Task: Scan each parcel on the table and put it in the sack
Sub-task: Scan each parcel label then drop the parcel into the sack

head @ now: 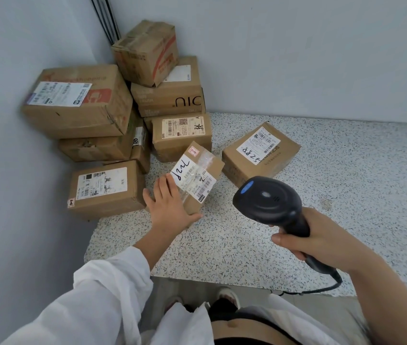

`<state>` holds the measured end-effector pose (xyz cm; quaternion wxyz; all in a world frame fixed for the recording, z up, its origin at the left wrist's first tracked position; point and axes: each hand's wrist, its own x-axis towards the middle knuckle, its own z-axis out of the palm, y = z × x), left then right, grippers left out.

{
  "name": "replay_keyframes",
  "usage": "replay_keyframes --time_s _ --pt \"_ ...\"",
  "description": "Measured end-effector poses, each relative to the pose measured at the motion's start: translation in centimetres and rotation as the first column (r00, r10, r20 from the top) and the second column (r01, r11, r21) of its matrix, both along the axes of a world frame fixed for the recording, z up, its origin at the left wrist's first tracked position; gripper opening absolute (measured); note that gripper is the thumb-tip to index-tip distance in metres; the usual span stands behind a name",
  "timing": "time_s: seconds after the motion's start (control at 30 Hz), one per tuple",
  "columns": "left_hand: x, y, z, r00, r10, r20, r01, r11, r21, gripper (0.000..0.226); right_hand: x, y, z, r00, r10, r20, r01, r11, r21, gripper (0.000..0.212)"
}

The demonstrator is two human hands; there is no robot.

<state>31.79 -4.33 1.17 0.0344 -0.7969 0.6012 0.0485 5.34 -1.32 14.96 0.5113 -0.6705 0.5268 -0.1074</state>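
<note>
Now left fingers [170, 186] lie flat on the small parcel [198, 176], right fingers [284, 240] wrap the scanner [267, 197].

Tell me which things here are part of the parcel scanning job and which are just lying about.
In the job: small parcel under the left hand; scanner in the right hand; parcel marked 5288; stacked parcels in the corner.
Just there: black cables on the wall.

Pale grey walls [297, 46] meet above the tabletop's [359, 183] far left corner, black cables [106, 18] running down the join
</note>
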Motion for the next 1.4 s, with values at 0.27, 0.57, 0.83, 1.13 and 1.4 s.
replay_keyframes --time_s 0.27,0.57,0.83,1.13,1.4 --pt "-1.4 0.1 0.1 0.997 0.019 0.081 -0.023 0.998 0.054 0.123 -1.9 0.0 0.3 1.000 0.019 0.005 -0.019 1.000 0.004 0.031" --pt "-0.9 0.8 1.3 0.980 0.111 -0.163 -0.144 0.968 -0.205 0.112 -5.4 0.3 0.8 1.000 -0.030 0.010 0.030 0.998 -0.057 0.028" --pt "-4.4 1.5 9.5 0.848 -0.213 -0.486 -0.051 0.879 -0.475 0.114 -7.8 3.9 1.7 0.940 -0.330 0.088 0.341 0.923 -0.177 0.027" --pt "-15.2 -0.5 13.6 0.563 -0.563 -0.605 0.288 0.820 -0.495 0.124 -13.5 12.8 3.9 0.695 -0.707 0.126 0.714 0.660 -0.233 0.026" --pt "-28.1 2.5 13.5 0.351 -0.739 -0.576 0.505 0.667 -0.548 0.114 -20.7 19.7 4.6 0.508 -0.841 0.184 0.841 0.439 -0.316 0.030"
